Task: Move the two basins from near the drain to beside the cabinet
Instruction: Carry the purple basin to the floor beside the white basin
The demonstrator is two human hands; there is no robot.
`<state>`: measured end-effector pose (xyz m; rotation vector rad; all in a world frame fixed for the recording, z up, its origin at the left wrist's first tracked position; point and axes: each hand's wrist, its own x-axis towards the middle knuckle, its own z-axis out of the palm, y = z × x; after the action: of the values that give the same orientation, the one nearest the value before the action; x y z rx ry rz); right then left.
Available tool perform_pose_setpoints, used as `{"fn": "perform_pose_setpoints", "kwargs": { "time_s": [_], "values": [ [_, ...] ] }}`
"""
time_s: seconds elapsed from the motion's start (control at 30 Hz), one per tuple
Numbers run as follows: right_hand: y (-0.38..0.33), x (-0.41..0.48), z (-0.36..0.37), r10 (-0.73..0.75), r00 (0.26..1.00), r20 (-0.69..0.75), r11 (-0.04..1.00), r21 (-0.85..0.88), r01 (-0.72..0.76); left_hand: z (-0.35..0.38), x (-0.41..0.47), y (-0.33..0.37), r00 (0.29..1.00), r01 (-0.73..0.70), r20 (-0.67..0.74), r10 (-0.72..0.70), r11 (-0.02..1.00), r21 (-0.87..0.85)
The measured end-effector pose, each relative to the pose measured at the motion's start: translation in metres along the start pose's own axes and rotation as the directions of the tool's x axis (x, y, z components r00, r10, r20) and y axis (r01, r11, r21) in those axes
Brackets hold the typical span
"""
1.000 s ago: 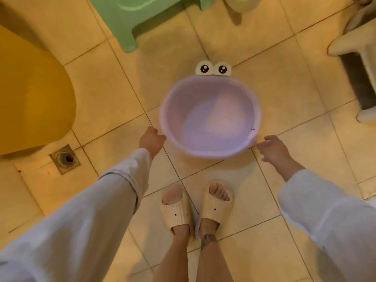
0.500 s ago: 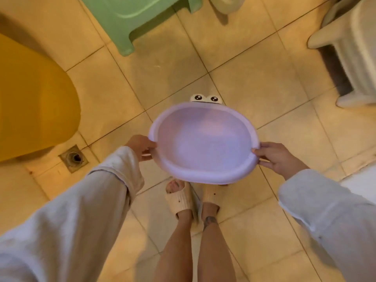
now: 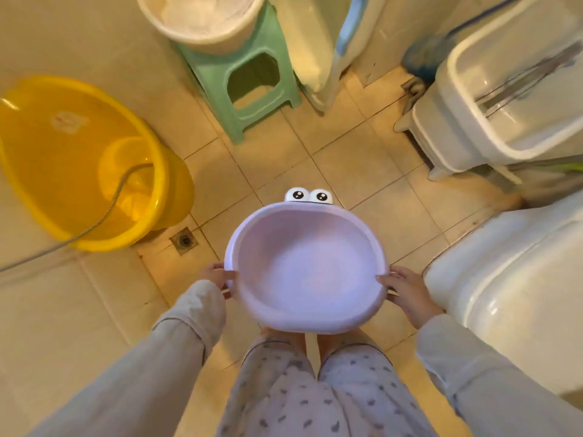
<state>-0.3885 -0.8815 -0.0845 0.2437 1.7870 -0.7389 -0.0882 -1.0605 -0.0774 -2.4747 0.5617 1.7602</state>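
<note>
purple basin [image 3: 306, 272] was held level above the floor, in front of the legs | left hand [image 3: 217, 277] was clamped on its left rim | right hand [image 3: 405, 290] was clamped on its right rim | yellow basin [image 3: 82, 159] sat beside the floor drain [image 3: 184, 240]

A round lilac plastic basin [image 3: 307, 268] hangs above the tiled floor [image 3: 344, 159], the left hand [image 3: 217, 277] on its left rim, the right hand [image 3: 408, 291] on its right. The square floor drain [image 3: 184, 240] lies to its left, the big yellow plastic basin [image 3: 85, 159] farther left, a green plastic stool [image 3: 239, 74] behind.
</note>
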Motion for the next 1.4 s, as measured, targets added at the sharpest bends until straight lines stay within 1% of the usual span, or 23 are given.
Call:
{"fn": "perform_pose_setpoints", "kwargs": {
  "time_s": [0.13, 0.2, 0.3, 0.4, 0.5, 0.6, 0.67, 0.73, 0.8, 0.83, 0.93, 1.03, 1.17, 1.2, 1.3, 1.4],
  "values": [
    [-0.011, -0.048, -0.009, -0.109, 0.994, -0.013, 0.987, 0.119, 0.110, -0.015, -0.047, -0.001, 0.996, -0.073, 0.037, 0.076, 0.994, -0.077],
    [-0.018, -0.065, -0.015, -0.157, 0.988, -0.017, 0.978, 0.135, 0.157, -0.017, -0.061, -0.005, 0.991, -0.104, 0.069, 0.117, 0.982, -0.159],
    [-0.026, -0.082, -0.023, -0.229, 0.973, -0.021, 0.964, 0.131, 0.230, -0.014, -0.071, -0.011, 0.985, -0.098, 0.103, 0.140, 0.939, -0.331],
    [-0.025, -0.093, -0.030, -0.268, 0.960, -0.082, 0.941, 0.190, 0.279, -0.004, -0.073, -0.008, 0.980, -0.078, 0.137, 0.142, 0.917, -0.392],
    [-0.010, -0.105, -0.032, -0.274, 0.949, -0.159, 0.919, 0.248, 0.307, 0.002, -0.067, -0.003, 0.971, -0.070, 0.198, 0.138, 0.947, -0.315],
    [0.018, -0.118, -0.027, -0.246, 0.937, -0.248, 0.882, 0.344, 0.323, 0.002, -0.061, 0.002, 0.956, -0.133, 0.238, 0.173, 0.975, -0.178],
    [0.047, -0.130, -0.019, -0.202, 0.930, -0.306, 0.846, 0.424, 0.323, 0.000, -0.061, 0.009, 0.938, -0.196, 0.281, 0.202, 0.979, -0.047],
    [0.085, -0.144, -0.008, -0.128, 0.925, -0.357, 0.791, 0.527, 0.312, 0.004, -0.065, 0.018, 0.926, -0.269, 0.311, 0.212, 0.951, 0.153],
    [0.124, -0.157, 0.003, -0.031, 0.912, -0.408, 0.712, 0.632, 0.307, 0.022, -0.073, 0.028, 0.910, -0.347, 0.349, 0.223, 0.870, 0.349],
    [0.143, -0.164, 0.009, 0.020, 0.902, -0.432, 0.664, 0.680, 0.311, 0.035, -0.080, 0.031, 0.893, -0.396, 0.383, 0.236, 0.818, 0.418],
    [0.197, -0.190, 0.020, 0.176, 0.848, -0.499, 0.486, 0.794, 0.366, 0.085, -0.104, 0.025, 0.807, -0.551, 0.539, 0.242, 0.636, 0.540],
    [0.248, -0.221, 0.032, 0.298, 0.801, -0.520, 0.265, 0.851, 0.454, 0.126, -0.132, 0.000, 0.726, -0.646, 0.672, 0.147, 0.480, 0.593],
    [0.312, -0.255, 0.055, 0.440, 0.729, -0.524, 0.038, 0.822, 0.568, 0.171, -0.166, -0.055, 0.660, -0.723, 0.751, -0.015, 0.259, 0.641],
    [0.327, -0.261, 0.061, 0.467, 0.713, -0.523, 0.002, 0.807, 0.590, 0.179, -0.175, -0.071, 0.649, -0.736, 0.759, -0.047, 0.215, 0.642],
    [0.368, -0.276, 0.080, 0.549, 0.672, -0.498, -0.011, 0.799, 0.601, 0.197, -0.197, -0.123, 0.628, -0.766, 0.768, -0.126, 0.080, 0.638],
    [0.409, -0.282, 0.093, 0.625, 0.649, -0.433, -0.153, 0.748, 0.646, 0.211, -0.215, -0.177, 0.615, -0.781, 0.764, -0.193, -0.015, 0.625]
  ]
}}
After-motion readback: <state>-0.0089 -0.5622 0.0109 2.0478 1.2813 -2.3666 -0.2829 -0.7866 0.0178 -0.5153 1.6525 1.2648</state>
